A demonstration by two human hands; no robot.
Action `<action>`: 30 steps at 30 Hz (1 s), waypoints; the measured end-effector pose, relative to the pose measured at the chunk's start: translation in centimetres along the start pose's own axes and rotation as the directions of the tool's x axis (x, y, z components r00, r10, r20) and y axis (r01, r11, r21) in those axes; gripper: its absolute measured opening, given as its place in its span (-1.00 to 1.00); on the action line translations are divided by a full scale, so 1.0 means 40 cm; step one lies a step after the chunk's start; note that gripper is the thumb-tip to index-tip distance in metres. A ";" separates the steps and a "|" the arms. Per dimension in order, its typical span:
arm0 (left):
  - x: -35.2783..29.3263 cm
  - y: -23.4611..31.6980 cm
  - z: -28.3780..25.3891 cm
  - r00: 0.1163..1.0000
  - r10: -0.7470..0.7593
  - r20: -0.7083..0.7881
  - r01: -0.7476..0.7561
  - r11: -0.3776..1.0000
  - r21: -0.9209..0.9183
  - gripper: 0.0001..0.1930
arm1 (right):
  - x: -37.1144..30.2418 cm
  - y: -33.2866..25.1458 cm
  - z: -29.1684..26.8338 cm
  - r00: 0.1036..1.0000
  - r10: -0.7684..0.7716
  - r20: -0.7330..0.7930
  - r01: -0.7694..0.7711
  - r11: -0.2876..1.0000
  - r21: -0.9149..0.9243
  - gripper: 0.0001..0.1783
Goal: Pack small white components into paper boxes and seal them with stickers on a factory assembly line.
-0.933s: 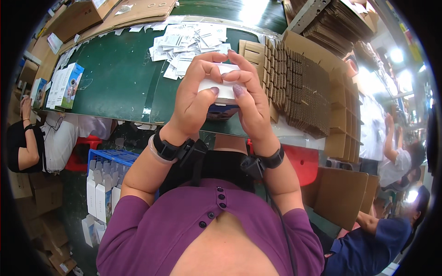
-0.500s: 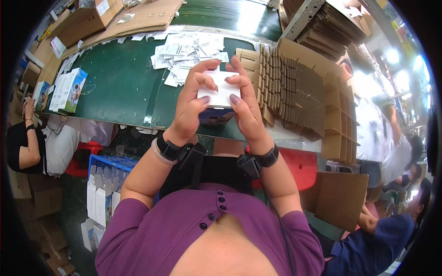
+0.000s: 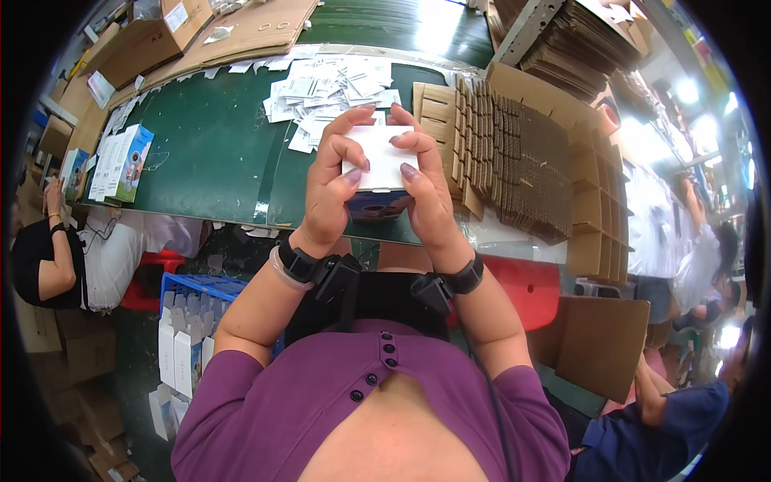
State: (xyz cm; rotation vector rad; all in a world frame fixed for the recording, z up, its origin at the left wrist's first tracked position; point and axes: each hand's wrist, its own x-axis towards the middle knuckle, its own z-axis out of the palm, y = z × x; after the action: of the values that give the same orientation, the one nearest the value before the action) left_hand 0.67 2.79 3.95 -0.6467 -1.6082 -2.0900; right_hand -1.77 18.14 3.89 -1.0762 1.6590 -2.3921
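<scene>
Green table: A big table (image 3: 209,169) runs across in front of the person.
Brown card: A thick stack of slotted card dividers (image 3: 522,161) sits on the table, near the right hand.
Blue crate: The crate (image 3: 217,283) is low down on the left. White boxes (image 3: 183,357) by it have flaps sticking up, so these look not closed yet.
White papers: A messy pile of papers (image 3: 329,84) lies on the table, past the hands.
Standing boxes: A few boxes (image 3: 120,165) stand together at the table's left side. I can't tell if their tops are shut.
Held box: The box (image 3: 381,157) is between the two hands, over the near edge of the table. I can't tell if it rests there. Its top is plain white, and its near side is dark blue with a picture.
Left hand: This hand (image 3: 328,185) curls round the left side, holding on, fingers bent over the top.
Right hand: This hand (image 3: 430,185) holds the right side the same way.
Lid: It lies flat, so closing looks almost done. The tuck is too small to check.
</scene>
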 end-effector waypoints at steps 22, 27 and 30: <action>0.009 0.009 -0.006 0.997 -0.067 0.039 0.062 0.990 0.123 -0.72 | -0.001 -0.077 -0.009 0.785 -0.529 0.323 0.534 0.313 -0.786 -0.73; 0.014 0.006 -0.011 0.995 -0.078 0.056 0.069 0.988 0.135 -0.72 | 0.002 -0.088 -0.026 0.734 -0.506 0.453 0.593 0.153 -0.791 -0.65; 0.016 0.008 -0.006 0.993 -0.110 0.032 0.105 0.985 0.137 -0.72 | 0.007 -0.082 -0.018 0.754 -0.524 0.396 0.546 0.165 -0.821 -0.64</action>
State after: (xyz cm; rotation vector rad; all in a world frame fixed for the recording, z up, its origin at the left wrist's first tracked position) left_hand 0.31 2.46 4.53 -0.5700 -1.8258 -2.0327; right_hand -1.26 20.01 6.64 -2.1175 3.1732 -1.3572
